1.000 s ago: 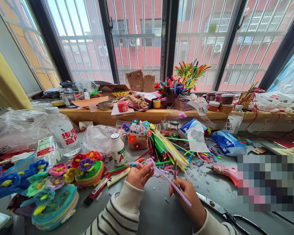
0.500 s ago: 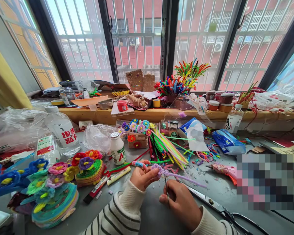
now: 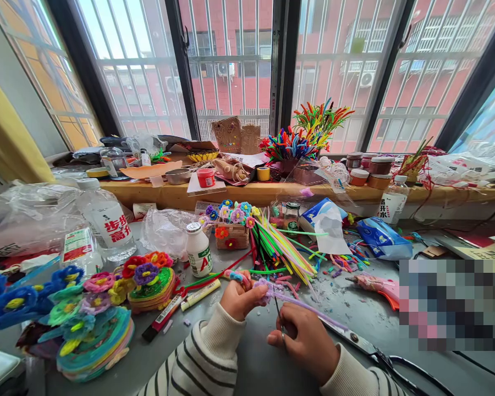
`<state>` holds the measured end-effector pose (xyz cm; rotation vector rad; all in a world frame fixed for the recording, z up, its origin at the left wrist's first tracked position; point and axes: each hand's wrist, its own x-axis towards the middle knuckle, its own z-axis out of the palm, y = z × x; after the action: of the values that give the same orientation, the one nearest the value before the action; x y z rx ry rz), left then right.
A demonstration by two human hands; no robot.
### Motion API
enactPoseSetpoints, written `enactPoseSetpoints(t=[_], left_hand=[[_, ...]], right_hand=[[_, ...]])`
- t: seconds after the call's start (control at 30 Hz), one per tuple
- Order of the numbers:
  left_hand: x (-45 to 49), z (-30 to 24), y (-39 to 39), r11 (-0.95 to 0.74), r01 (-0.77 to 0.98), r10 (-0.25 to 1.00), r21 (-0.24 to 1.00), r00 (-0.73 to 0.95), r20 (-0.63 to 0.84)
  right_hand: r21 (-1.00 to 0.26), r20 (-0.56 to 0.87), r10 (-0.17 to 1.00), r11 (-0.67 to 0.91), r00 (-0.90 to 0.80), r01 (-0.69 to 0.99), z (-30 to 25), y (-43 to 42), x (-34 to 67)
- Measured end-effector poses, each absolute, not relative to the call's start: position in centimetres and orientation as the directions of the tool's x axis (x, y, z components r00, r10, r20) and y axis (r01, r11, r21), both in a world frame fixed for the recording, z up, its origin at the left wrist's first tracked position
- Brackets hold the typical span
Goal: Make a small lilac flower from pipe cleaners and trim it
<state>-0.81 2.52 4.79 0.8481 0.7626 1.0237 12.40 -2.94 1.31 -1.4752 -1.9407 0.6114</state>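
Observation:
My left hand (image 3: pixel 240 300) pinches a lilac pipe-cleaner flower (image 3: pixel 264 290) between thumb and fingers. A long lilac stem (image 3: pixel 313 312) runs from it to the right, above my right hand. My right hand (image 3: pixel 307 338) is closed on slim metal scissors (image 3: pixel 278 311), their handles mostly hidden by the fingers. The tips of the blades meet the stem close beside the flower. A pink and blue fuzzy piece (image 3: pixel 235 276) shows at the left fingers. Large scissors (image 3: pixel 355 338) lie to the right of my right hand.
Loose pipe cleaners (image 3: pixel 286 250) lie behind my hands, beside a basket (image 3: pixel 232 236) of fuzzy flowers. A white bottle (image 3: pixel 198 253) stands left of them. Flower-topped discs (image 3: pixel 94 346) sit at the left. A pink glue gun (image 3: pixel 377 289) lies right, with scraps around.
The scissor blades have moved up and slightly left onto the lilac stem near the flower. The stem's free end has swung slightly lower. Both hands keep their hold.

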Motion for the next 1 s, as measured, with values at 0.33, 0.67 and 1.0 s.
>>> enactPoseSetpoints(t=[0.33,0.67,1.0], left_hand=[[-0.9,4.3,2.9,0.155,-0.421,0.952,0.894,0.305,-0.022],[-0.6,4.4,2.7,0.120,-0.439,0.964,0.890,0.266,0.002],[-0.3,3.9,2.8,0.121,-0.485,0.968,0.866,0.250,0.005]], right_hand=[[-0.716,0.158,0.966,0.254,-0.203,0.651,1.5,-3.1,12.6],[-0.730,0.217,0.966,0.257,-0.141,0.633,2.1,-3.0,11.9],[-0.778,0.193,0.976,0.212,-0.097,0.591,2.3,-2.9,11.5]])
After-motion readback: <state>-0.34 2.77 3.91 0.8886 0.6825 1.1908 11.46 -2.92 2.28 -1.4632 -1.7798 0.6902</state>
